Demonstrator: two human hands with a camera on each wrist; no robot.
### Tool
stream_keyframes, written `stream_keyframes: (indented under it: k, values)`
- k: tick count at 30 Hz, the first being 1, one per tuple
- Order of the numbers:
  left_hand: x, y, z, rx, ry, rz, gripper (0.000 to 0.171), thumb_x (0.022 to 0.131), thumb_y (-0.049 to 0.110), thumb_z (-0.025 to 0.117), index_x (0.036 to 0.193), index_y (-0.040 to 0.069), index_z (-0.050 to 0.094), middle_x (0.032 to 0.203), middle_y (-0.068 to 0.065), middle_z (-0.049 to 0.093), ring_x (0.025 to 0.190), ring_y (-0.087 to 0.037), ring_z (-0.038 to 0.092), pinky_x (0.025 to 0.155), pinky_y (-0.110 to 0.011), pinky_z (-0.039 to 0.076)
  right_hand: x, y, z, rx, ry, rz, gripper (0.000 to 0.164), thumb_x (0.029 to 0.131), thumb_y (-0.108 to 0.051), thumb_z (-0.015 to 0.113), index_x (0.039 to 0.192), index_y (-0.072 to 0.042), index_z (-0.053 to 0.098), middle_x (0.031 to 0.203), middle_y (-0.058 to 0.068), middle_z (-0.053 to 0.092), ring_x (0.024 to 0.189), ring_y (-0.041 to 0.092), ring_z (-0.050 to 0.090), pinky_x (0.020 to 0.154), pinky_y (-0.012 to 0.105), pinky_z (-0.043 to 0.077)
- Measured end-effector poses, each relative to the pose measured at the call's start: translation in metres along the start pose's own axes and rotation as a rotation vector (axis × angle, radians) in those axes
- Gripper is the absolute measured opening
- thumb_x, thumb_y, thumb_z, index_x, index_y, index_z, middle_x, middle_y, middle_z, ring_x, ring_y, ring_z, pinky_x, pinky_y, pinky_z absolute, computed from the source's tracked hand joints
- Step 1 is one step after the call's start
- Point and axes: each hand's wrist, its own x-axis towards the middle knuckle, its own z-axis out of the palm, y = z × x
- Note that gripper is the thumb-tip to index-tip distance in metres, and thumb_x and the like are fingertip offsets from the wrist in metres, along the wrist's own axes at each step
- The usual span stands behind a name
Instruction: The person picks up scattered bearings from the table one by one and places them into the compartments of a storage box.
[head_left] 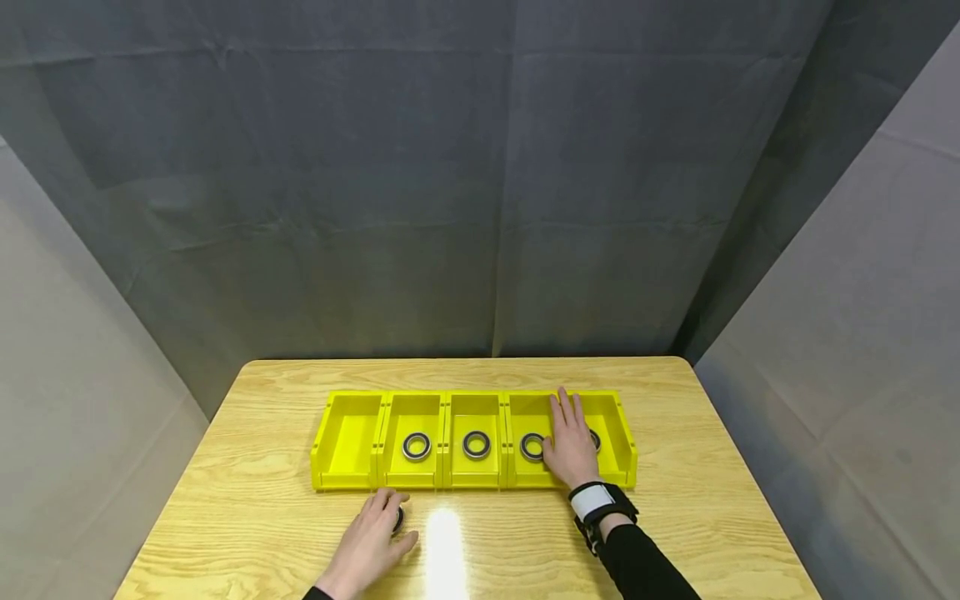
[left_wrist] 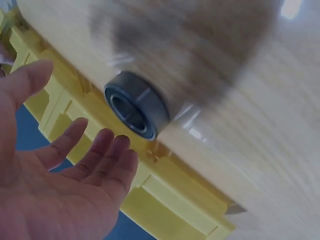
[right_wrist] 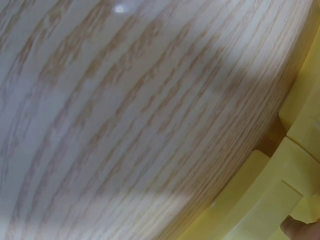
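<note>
My left hand (head_left: 369, 542) is over the table in front of the yellow bins, fingers spread and relaxed. Right by its fingers is a bearing (left_wrist: 137, 105), a dark ring with a metal rim, partly covered by the hand in the head view. The left wrist view shows a gap between fingertips and ring. My right hand (head_left: 572, 446) lies with straight fingers over the right end of the bin row (head_left: 351, 482). Its thumb overlaps a bearing (head_left: 532, 447) in one bin, and another bearing (head_left: 596, 440) is mostly hidden behind the hand.
Two more bearings, one left (head_left: 416, 447) and one right (head_left: 476, 445), lie flat in neighbouring bins. The bins stand side by side on a wooden table (head_left: 270, 467). Grey cloth (head_left: 375, 208) hangs behind, with pale panels at both sides.
</note>
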Motion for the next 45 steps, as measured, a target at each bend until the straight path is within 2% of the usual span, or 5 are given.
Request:
stream_keyframes:
  k: [12,21,32,39,45]
  values:
    - [-0.007,-0.003,0.013,0.066,0.014,0.029,0.06,0.072,0.026,0.088,0.122,0.002,0.064,0.114,-0.009,0.058,0.104,-0.026,0.057,0.076,-0.043,0.055,0.0,0.001,0.0,0.002,0.012,-0.012,0.076,0.087,-0.009,0.072,0.153,0.001,0.036,0.165,0.021,0.026,0.153,0.044,0.021,0.12,0.054,0.034]
    - [-0.007,-0.005,0.013,0.078,-0.002,-0.01,0.061,0.072,0.023,0.089,0.123,0.001,0.064,0.124,-0.017,0.057,0.117,-0.039,0.053,0.087,-0.057,0.053,0.0,-0.002,0.0,-0.013,0.036,-0.018,0.075,0.085,-0.01,0.074,0.151,0.001,0.04,0.163,0.022,0.031,0.151,0.046,0.027,0.116,0.055,0.039]
    - [-0.004,-0.012,0.016,0.054,0.001,-0.06,0.056,0.076,0.016,0.084,0.126,0.003,0.063,0.129,-0.02,0.053,0.119,-0.045,0.052,0.078,-0.057,0.057,0.0,0.0,0.001,0.001,0.052,-0.023,0.075,0.085,-0.009,0.075,0.151,0.001,0.04,0.162,0.022,0.032,0.151,0.046,0.026,0.116,0.055,0.039]
    - [-0.001,-0.013,0.021,0.113,0.057,-0.042,0.048,0.075,0.01,0.084,0.12,0.007,0.067,0.124,-0.018,0.056,0.112,-0.042,0.056,0.075,-0.053,0.059,-0.001,-0.002,-0.001,0.002,0.035,-0.018,0.075,0.085,-0.009,0.074,0.152,0.001,0.039,0.164,0.022,0.03,0.151,0.046,0.025,0.116,0.055,0.04]
    - [0.002,-0.015,0.022,0.155,0.087,-0.036,0.042,0.074,0.007,0.084,0.114,0.011,0.069,0.116,-0.019,0.06,0.102,-0.037,0.06,0.064,-0.049,0.06,0.0,-0.002,-0.001,-0.012,0.035,-0.016,0.075,0.085,-0.01,0.074,0.151,0.002,0.04,0.163,0.022,0.031,0.151,0.046,0.026,0.117,0.054,0.039]
